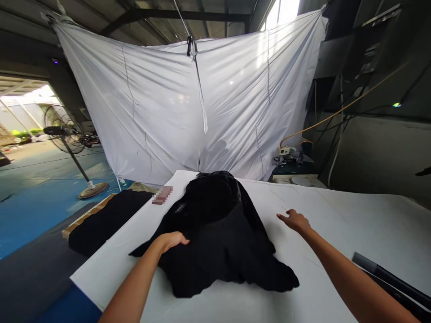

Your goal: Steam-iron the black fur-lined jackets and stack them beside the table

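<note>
A black garment (pixel 215 242) with a small label near its upper left lies spread and rumpled on the white tabletop (pixel 336 215). My left hand (pixel 172 240) is at the garment's left side, thumb on top and pinching the cloth; its other fingers are mostly hidden. To the right of the garment, my right hand (pixel 295 220) is over the tabletop, apart from the cloth, with its fingers extended and nothing in them.
A pixelated reddish item (pixel 162 195) lies at the table's left edge. Black cloth (pixel 107 220) is piled lower left. Dark bars (pixel 387 273) lie at right. A white sheet (pixel 202 98) hangs behind; a pedestal fan (pixel 72 152) stands far left.
</note>
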Demonstrator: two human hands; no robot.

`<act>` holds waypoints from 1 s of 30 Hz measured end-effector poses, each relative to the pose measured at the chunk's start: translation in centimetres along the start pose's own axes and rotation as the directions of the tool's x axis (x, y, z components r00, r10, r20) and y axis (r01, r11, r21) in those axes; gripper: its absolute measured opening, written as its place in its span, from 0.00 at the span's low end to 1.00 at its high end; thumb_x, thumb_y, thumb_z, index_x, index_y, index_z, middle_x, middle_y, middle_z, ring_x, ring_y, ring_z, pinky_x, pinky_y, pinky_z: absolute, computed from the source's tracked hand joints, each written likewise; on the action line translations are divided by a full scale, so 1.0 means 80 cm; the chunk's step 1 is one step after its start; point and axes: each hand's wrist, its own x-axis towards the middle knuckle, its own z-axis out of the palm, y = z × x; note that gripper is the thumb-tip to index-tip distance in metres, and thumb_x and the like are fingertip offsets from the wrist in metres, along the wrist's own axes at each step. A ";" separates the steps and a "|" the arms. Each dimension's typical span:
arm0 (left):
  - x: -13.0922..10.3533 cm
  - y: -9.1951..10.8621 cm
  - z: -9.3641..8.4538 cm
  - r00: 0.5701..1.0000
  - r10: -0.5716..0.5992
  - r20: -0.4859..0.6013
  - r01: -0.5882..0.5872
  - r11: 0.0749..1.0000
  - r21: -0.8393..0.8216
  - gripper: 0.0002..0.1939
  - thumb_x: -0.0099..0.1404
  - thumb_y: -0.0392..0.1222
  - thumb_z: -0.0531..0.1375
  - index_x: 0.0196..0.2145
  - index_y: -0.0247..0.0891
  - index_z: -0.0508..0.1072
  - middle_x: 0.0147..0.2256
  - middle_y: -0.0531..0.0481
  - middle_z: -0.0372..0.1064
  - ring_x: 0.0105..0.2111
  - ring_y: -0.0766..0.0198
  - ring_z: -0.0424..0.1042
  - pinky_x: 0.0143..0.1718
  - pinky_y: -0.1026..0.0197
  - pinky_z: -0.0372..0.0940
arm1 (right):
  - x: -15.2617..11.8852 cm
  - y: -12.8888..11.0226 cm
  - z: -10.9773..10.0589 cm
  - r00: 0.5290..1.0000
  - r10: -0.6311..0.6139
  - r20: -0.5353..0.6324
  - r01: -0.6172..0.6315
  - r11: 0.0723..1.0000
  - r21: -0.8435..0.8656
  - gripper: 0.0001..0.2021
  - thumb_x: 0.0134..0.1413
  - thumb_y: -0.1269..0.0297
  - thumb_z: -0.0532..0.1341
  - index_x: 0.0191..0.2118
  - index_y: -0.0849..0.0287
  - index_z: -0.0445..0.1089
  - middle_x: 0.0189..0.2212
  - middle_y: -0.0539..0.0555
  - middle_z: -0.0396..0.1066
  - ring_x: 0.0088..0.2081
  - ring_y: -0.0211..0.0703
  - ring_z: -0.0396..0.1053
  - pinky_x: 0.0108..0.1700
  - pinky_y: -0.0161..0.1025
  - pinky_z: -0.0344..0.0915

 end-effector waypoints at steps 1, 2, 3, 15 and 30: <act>-0.003 -0.017 -0.010 0.999 0.014 -0.046 -0.010 0.997 0.081 0.10 0.47 0.47 0.59 0.20 0.38 0.70 0.27 0.44 0.72 0.33 0.51 0.72 0.35 0.54 0.65 | 0.002 0.003 0.012 1.000 0.029 0.010 -0.029 1.000 0.008 0.37 0.49 0.45 0.52 0.58 0.68 0.48 0.47 0.75 0.63 0.43 0.59 0.67 0.36 0.51 0.64; -0.005 -0.030 -0.016 0.996 0.041 -0.078 -0.028 0.987 0.157 0.07 0.45 0.44 0.60 0.20 0.38 0.70 0.26 0.46 0.72 0.33 0.51 0.71 0.34 0.55 0.65 | 0.003 0.003 0.028 0.998 0.056 0.032 -0.057 0.998 0.023 0.40 0.47 0.43 0.52 0.60 0.68 0.46 0.47 0.75 0.63 0.42 0.59 0.68 0.36 0.50 0.64; -0.006 -0.040 -0.019 0.992 0.081 -0.094 -0.059 0.975 0.216 0.05 0.44 0.41 0.60 0.20 0.38 0.70 0.27 0.48 0.72 0.34 0.53 0.71 0.35 0.57 0.64 | 0.002 0.000 0.049 0.996 0.075 0.056 -0.077 0.996 0.045 0.43 0.47 0.40 0.51 0.61 0.67 0.42 0.46 0.73 0.64 0.41 0.57 0.68 0.36 0.49 0.65; 0.030 0.046 0.070 0.852 0.404 -0.332 -0.181 0.824 0.538 0.47 0.47 0.60 0.57 0.61 0.54 0.40 0.64 0.54 0.26 0.59 0.33 0.23 0.49 0.26 0.30 | -0.023 -0.028 0.040 0.979 -0.187 -0.082 0.127 0.872 -0.473 0.32 0.46 0.69 0.52 0.61 0.52 0.50 0.45 0.63 0.68 0.45 0.58 0.66 0.44 0.50 0.61; 0.076 0.114 0.217 0.847 0.531 0.013 -0.423 0.660 0.621 0.44 0.49 0.63 0.55 0.59 0.61 0.38 0.63 0.58 0.18 0.58 0.39 0.13 0.46 0.27 0.15 | -0.077 0.081 0.019 0.968 -0.099 -0.229 -0.078 0.753 -0.653 0.30 0.47 0.44 0.51 0.58 0.39 0.52 0.60 0.53 0.50 0.57 0.69 0.48 0.51 0.68 0.43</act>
